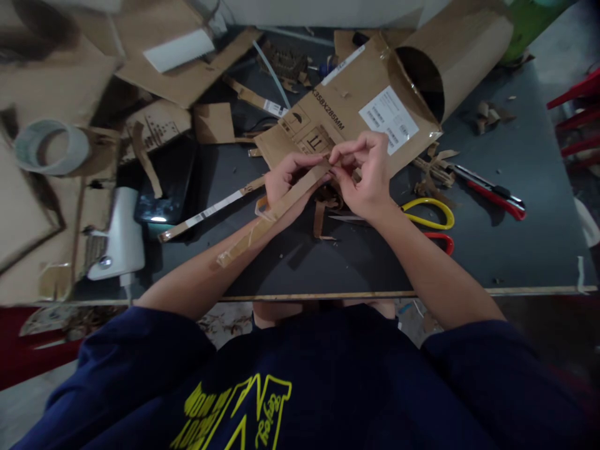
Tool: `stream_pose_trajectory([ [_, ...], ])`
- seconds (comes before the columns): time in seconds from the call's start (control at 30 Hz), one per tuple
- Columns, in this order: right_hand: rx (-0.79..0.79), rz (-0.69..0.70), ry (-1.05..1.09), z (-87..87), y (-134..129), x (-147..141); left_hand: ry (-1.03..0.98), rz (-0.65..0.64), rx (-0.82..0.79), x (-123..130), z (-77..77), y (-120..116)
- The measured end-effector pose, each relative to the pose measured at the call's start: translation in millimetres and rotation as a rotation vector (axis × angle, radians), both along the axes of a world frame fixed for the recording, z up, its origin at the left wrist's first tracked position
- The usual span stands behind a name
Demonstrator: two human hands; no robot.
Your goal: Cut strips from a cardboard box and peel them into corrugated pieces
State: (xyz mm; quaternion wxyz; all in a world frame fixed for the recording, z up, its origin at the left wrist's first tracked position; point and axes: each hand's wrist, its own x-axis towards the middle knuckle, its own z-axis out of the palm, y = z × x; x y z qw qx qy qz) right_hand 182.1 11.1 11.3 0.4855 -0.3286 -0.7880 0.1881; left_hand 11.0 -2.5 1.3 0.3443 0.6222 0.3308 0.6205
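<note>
Head view: 1 cardboard strip (pixel 291 196) is gripped by the left hand (pixel 284 178) and right hand (pixel 368 178); scissors (pixel 425 201) are seen at 4 o'clock from them.

Well left of the left hand (pixel 288 181) lie a tape roll (pixel 51 147) and, closer in, a white corded device (pixel 124 228) and a glossy black device (pixel 173 172). Right of the right hand (pixel 365 178) lie yellow-and-red-handled scissors (pixel 424 201) and, farther out, a red-and-black utility knife (pixel 491 190); a red chair (pixel 579 89) is farthest right.
</note>
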Motion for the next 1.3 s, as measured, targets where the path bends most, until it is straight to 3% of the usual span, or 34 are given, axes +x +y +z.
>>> stream_pose_trajectory([
  [0.13, 0.011, 0.015, -0.033, -1.0, 0.1, 1.1, 0.011, -0.014, -0.003, -1.2, -1.0, -0.6],
  [0.3, 0.033, -0.064, -0.062, 0.2, -2.6, 0.3, 0.040, -0.008, -0.009, -2.4, -1.8, -0.4],
  [0.57, -0.032, -0.001, 0.020, 0.7, -2.3, -0.5, 0.003, 0.017, 0.024, -0.1, 1.0, -1.1],
  [0.8, -0.110, -0.013, -0.056, 2.3, -4.1, -1.8, -0.026, 0.026, 0.014, 1.3, 3.4, -4.3],
  [1.13, -0.065, -0.048, -0.082, -2.9, -0.5, 1.4, 0.006, 0.060, 0.094, 2.2, -0.9, 0.1],
  [1.3, -0.029, -0.046, -0.036, -2.7, 1.0, 2.3, 0.049, 0.060, -0.002, -0.3, 3.9, -1.0],
])
